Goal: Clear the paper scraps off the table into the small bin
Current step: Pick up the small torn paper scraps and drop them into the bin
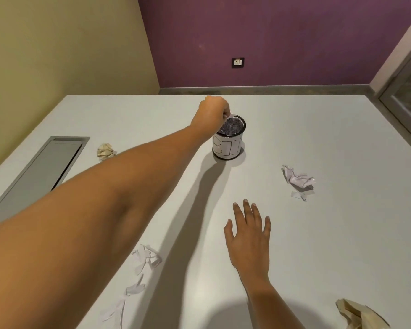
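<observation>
A small black mesh bin (228,147) with a white label stands upright near the middle of the white table (330,233). My left hand (211,113) reaches over its far-left rim and pinches a white paper scrap (230,116) just above the opening. My right hand (249,236) lies flat on the table, fingers spread, holding nothing. A crumpled white paper (298,179) lies right of the bin. A beige paper ball (106,151) lies to the left. Several torn white scraps (145,260) lie beside my left forearm. Another beige crumpled paper (361,314) sits at the bottom right.
A grey recessed cable flap (45,172) is set into the table at the left. The table's far edge runs just behind the bin, with a purple wall and a socket (237,62) beyond.
</observation>
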A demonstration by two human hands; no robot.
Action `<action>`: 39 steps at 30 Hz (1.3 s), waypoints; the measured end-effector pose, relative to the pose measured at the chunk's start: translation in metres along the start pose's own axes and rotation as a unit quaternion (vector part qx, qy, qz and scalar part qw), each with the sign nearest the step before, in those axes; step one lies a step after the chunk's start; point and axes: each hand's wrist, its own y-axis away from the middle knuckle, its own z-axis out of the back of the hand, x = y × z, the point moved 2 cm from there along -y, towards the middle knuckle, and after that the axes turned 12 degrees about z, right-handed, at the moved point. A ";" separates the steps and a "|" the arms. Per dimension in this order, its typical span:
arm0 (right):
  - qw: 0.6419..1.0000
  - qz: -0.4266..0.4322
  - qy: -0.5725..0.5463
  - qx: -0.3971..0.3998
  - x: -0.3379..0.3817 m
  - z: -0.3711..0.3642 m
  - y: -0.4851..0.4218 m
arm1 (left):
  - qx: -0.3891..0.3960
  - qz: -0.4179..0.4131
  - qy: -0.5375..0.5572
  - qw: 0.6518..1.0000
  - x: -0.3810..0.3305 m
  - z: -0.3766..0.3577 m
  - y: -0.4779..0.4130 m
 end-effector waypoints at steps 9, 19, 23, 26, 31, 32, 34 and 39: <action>1.000 -0.001 0.027 -0.015 0.002 0.003 -0.001 | 0.045 0.011 -0.066 0.997 -0.008 -0.020 -0.016; 1.000 0.004 0.012 -0.003 0.000 -0.002 0.000 | -0.024 0.002 0.012 1.000 0.027 0.002 0.014; 1.000 0.012 0.011 -0.001 0.001 0.001 0.001 | -0.026 0.035 0.061 0.997 0.069 0.017 0.050; 1.000 0.009 -0.002 0.017 -0.002 -0.003 0.001 | 0.003 0.081 0.065 0.995 0.115 0.022 0.092; 0.999 0.012 -0.007 0.032 -0.001 -0.001 0.001 | 0.001 0.211 0.056 0.976 0.207 0.042 0.170; 0.999 0.012 -0.011 0.037 -0.001 -0.001 0.001 | -0.008 0.235 0.048 0.971 0.223 0.048 0.183; 0.999 0.012 -0.013 0.044 -0.001 0.000 0.000 | -0.019 0.279 0.045 0.959 0.251 0.062 0.206; 0.999 0.016 -0.020 0.040 0.000 0.003 0.001 | -0.038 0.351 0.048 0.934 0.294 0.092 0.243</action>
